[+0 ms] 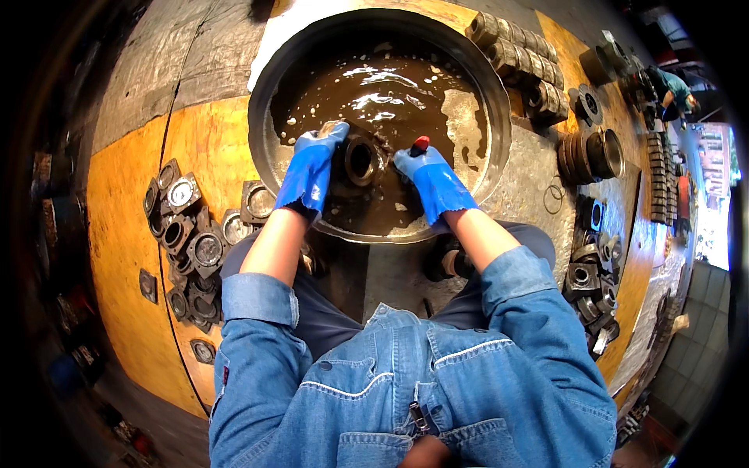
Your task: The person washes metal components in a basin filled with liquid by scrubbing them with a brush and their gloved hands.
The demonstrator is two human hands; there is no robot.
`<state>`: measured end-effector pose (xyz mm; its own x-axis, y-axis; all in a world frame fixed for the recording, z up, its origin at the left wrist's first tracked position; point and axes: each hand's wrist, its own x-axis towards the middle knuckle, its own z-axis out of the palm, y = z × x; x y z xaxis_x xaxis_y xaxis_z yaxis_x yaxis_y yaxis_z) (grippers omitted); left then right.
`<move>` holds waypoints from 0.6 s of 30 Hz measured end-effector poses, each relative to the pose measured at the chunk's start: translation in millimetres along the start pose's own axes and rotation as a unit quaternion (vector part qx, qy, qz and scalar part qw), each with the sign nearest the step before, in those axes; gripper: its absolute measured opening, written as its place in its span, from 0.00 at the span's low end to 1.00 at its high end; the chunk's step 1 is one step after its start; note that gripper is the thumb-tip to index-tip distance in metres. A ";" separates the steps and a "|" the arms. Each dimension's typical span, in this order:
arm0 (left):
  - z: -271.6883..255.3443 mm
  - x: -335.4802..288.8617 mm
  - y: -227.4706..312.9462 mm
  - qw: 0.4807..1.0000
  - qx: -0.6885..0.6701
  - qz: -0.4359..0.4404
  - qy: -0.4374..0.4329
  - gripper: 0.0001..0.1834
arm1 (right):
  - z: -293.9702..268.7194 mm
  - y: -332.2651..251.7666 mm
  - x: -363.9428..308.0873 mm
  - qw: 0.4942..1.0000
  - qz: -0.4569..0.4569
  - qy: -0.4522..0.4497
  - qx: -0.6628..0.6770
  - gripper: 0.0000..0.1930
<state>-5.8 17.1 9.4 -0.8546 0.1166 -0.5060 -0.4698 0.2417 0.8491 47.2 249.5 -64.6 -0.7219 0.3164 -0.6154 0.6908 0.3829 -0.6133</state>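
Note:
My left hand (314, 160), in a blue rubber glove, is closed on the edge of a dark metal part with a round bore (360, 161). This wet part is held tilted over a wide round basin (261, 117) of murky brown liquid (374, 93). My right hand (429, 175), also gloved in blue, is closed around a tool with a red handle end (422, 143). The tool's working end, close to the bore's right rim, is too dark and blurred to name.
On the left, a pile of square metal flanges with round holes (207, 248) lies on yellow boards (117, 234). Hexagonal metal pieces (519, 51) stand in rows at upper right, near stacked rings (591, 156). More dark parts (589, 277) lie right of my knee. A person (672, 92) bends over far right.

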 end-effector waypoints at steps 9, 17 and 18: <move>-2.2 62.0 -21.4 0.988 -0.013 0.077 -0.132 0.33 | -28.6 6.0 -36.9 0.975 -0.032 -0.022 0.218 0.14; 51.0 47.3 -4.1 0.986 0.152 0.017 -0.061 0.36 | 3.7 10.1 -39.9 0.798 0.033 -0.117 0.590 0.26; 62.5 34.6 1.7 0.988 0.145 -0.001 -0.060 0.38 | 9.5 5.8 -40.3 0.812 0.055 -0.093 0.574 0.22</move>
<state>-22.3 81.7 -16.1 -0.8135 0.2246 -0.5364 -0.3733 0.5055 0.7779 80.7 230.7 -48.0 -0.7083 0.1169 -0.6962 0.4115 -0.7330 -0.5417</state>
